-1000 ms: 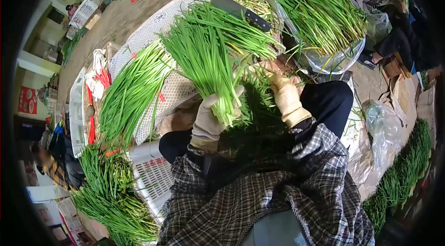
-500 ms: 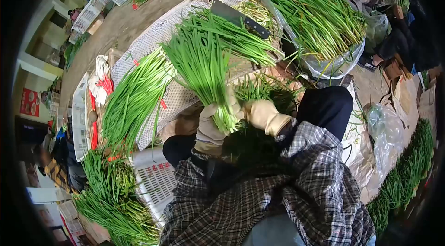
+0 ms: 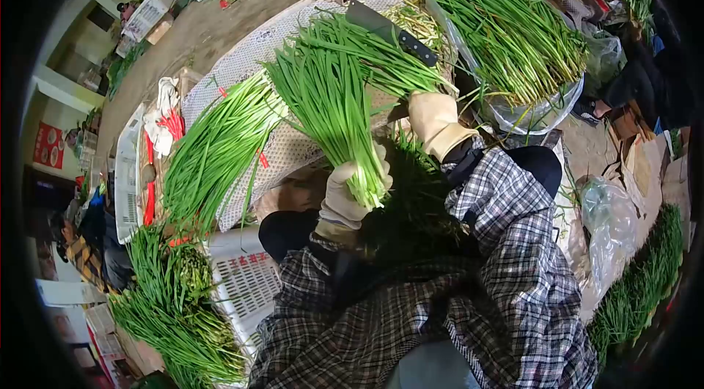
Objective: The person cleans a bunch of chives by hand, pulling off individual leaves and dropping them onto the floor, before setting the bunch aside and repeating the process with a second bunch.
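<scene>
My left hand (image 3: 343, 202), in a pale work glove, is closed around the lower white stems of a bunch of garlic chives (image 3: 330, 103). The bunch's green leaves fan up and away over the mesh-covered surface. My gloved right hand (image 3: 433, 121) is at the stem ends of another pile of garlic chives (image 3: 381, 59); its back faces me and hides the fingertips. Across that pile's far side lies a cleaver (image 3: 392, 31) with a black handle. A third heap of garlic chives (image 3: 220, 147) rests to the left, its pale ends toward the middle.
A plastic-lined heap of chives (image 3: 506, 30) stands at the back right. White crates (image 3: 246, 279) and more chives (image 3: 176, 316) are at my left, beside red ties (image 3: 149, 198) and a white glove (image 3: 163, 121). Clear plastic (image 3: 609, 220) lies right. Another person (image 3: 634, 81) sits at far right.
My right hand has left the held bunch and moved up and right to the stem ends of the other pile. My left hand still holds its bunch.
</scene>
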`<act>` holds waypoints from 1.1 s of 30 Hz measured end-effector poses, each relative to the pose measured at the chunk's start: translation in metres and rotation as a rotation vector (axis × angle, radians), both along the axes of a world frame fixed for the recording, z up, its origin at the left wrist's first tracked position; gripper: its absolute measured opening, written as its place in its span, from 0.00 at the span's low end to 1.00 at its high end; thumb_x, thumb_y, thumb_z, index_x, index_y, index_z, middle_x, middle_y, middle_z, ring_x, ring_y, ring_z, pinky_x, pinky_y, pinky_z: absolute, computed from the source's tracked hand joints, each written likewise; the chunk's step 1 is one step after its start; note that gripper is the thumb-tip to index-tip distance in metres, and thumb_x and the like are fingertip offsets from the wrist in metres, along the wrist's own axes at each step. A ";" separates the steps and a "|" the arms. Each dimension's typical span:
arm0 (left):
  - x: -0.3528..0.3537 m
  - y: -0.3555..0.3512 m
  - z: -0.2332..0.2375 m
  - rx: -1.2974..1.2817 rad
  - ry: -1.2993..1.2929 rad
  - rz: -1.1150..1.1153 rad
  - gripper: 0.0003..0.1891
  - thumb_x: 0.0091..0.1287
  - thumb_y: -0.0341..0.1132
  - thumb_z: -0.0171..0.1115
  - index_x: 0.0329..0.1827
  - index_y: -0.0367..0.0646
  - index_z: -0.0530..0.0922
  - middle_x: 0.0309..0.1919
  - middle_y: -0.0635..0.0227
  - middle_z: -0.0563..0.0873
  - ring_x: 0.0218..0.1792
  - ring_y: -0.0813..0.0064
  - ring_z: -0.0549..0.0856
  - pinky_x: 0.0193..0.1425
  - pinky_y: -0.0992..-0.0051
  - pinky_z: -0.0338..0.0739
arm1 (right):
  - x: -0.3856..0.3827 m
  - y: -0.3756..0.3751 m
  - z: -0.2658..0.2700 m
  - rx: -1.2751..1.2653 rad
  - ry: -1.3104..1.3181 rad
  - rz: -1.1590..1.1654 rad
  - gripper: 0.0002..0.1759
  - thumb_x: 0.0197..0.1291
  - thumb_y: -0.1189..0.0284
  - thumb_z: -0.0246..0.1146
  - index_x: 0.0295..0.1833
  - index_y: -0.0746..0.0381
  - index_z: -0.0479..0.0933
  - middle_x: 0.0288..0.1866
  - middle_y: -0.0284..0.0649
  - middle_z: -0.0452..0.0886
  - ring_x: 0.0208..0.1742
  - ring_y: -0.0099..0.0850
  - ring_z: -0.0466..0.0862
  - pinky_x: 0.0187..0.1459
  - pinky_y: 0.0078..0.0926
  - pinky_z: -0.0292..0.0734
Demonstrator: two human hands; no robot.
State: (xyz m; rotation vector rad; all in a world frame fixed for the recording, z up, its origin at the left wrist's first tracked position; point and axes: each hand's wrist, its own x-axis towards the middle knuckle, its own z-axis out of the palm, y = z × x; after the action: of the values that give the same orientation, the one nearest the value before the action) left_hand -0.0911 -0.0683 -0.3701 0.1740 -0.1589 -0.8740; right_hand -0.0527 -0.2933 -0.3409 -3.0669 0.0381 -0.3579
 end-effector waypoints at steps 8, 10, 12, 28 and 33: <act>-0.011 -0.010 0.027 0.347 -0.013 0.110 0.25 0.64 0.38 0.59 0.63 0.37 0.72 0.60 0.56 0.79 0.61 0.59 0.79 0.68 0.59 0.72 | -0.097 0.041 0.039 0.201 -0.098 0.114 0.14 0.63 0.63 0.61 0.28 0.59 0.75 0.19 0.46 0.79 0.20 0.44 0.80 0.24 0.41 0.75; -0.015 -0.018 0.039 0.458 -0.084 0.160 0.27 0.66 0.42 0.56 0.65 0.37 0.71 0.57 0.57 0.80 0.58 0.62 0.80 0.65 0.63 0.74 | -0.121 0.055 0.035 0.258 -0.016 0.154 0.13 0.62 0.63 0.62 0.31 0.61 0.76 0.20 0.46 0.79 0.21 0.45 0.81 0.26 0.41 0.77; -0.013 -0.014 0.029 0.411 -0.068 0.159 0.26 0.65 0.39 0.56 0.65 0.36 0.71 0.56 0.56 0.81 0.57 0.60 0.81 0.64 0.61 0.75 | -0.127 0.053 0.043 0.306 0.079 0.240 0.12 0.60 0.62 0.64 0.36 0.60 0.79 0.21 0.45 0.80 0.23 0.45 0.82 0.29 0.42 0.78; -0.007 -0.004 0.021 0.140 -0.030 0.087 0.33 0.56 0.38 0.69 0.64 0.39 0.68 0.36 0.73 0.73 0.39 0.75 0.76 0.53 0.68 0.72 | -0.049 -0.022 -0.004 0.258 -0.051 -0.054 0.18 0.63 0.54 0.63 0.47 0.58 0.83 0.28 0.47 0.84 0.32 0.47 0.85 0.33 0.41 0.79; -0.010 -0.007 0.030 0.168 -0.024 0.122 0.28 0.57 0.38 0.68 0.59 0.39 0.70 0.43 0.67 0.78 0.41 0.72 0.79 0.51 0.66 0.75 | -0.083 -0.004 0.035 0.306 -0.134 -0.148 0.23 0.63 0.51 0.63 0.47 0.60 0.80 0.26 0.48 0.84 0.30 0.46 0.85 0.32 0.41 0.80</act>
State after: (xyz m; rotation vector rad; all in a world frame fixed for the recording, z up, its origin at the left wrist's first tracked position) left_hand -0.1009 -0.0753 -0.3399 0.3473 -0.0964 -0.7642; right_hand -0.1359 -0.2970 -0.3056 -2.7383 0.2864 -0.5123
